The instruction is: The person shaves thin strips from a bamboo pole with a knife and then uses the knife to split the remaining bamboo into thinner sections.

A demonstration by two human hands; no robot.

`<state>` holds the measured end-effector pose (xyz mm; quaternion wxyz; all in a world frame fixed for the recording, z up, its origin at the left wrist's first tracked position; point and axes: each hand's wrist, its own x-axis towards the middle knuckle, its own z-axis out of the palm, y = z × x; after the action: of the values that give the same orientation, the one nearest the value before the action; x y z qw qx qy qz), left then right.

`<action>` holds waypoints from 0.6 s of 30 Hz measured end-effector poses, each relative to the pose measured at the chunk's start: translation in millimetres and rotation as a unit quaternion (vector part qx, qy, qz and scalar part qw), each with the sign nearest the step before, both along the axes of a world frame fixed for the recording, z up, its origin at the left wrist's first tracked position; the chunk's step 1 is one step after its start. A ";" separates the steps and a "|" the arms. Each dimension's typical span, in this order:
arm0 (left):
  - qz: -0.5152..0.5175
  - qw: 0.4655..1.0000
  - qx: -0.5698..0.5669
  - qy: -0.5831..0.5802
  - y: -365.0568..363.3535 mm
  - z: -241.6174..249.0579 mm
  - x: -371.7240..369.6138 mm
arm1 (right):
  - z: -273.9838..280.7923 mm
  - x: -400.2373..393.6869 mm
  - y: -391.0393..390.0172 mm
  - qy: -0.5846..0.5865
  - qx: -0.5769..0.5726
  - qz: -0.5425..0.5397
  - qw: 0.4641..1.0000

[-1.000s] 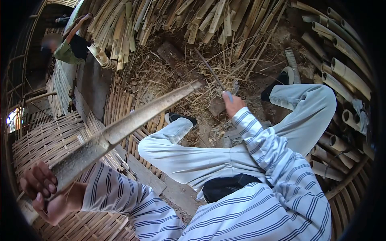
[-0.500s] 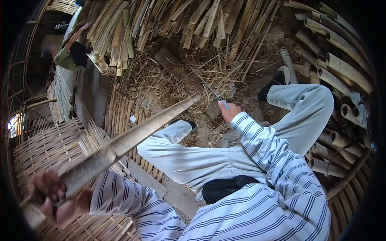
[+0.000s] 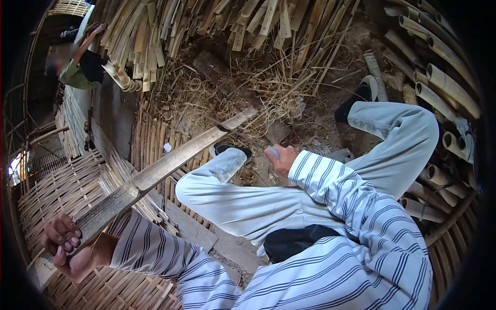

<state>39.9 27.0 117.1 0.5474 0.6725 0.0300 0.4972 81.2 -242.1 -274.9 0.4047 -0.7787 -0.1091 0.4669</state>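
Note:
A long split bamboo piece (image 3: 170,160), its hollow side showing, runs from the lower left up to the middle of the view. My left hand (image 3: 72,248) is wrapped round its lower end. My right hand (image 3: 281,159) is closed on the grey-blue handle of a long thin knife (image 3: 248,138). The blade points up and left and crosses the bamboo near its far end, where part of it shows dark against the bamboo. Whether the edge bites into the bamboo cannot be made out.
Split bamboo strips (image 3: 248,26) are heaped at the top, with fibre shavings (image 3: 206,103) below them. Cut bamboo poles (image 3: 444,88) are stacked at the right. Woven bamboo (image 3: 62,186) lies at the left. Another person (image 3: 77,76) in green is at the upper left.
The knife has swung left and its blade now crosses the bamboo's far end. My right hand has moved slightly down and left. The bamboo's far end sits slightly higher in view.

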 end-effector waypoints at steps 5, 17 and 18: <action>0.068 0.998 -0.002 0.002 11.3 -4.8 -2.5 | -92.8 2.1 0.1 -0.026 -0.127 -0.037 0.991; 0.047 0.999 -0.015 -0.024 40.0 -9.0 -19.3 | -110.4 9.3 6.4 0.026 -0.154 -0.015 0.988; 0.069 0.997 -0.021 -0.030 42.3 -8.6 -20.3 | -112.7 4.7 10.4 0.046 -0.142 -0.041 0.988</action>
<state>19.5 69.3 108.6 0.5262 0.6419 0.0705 0.5533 85.9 -231.7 -387.6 0.3133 -0.8097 0.0086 0.4962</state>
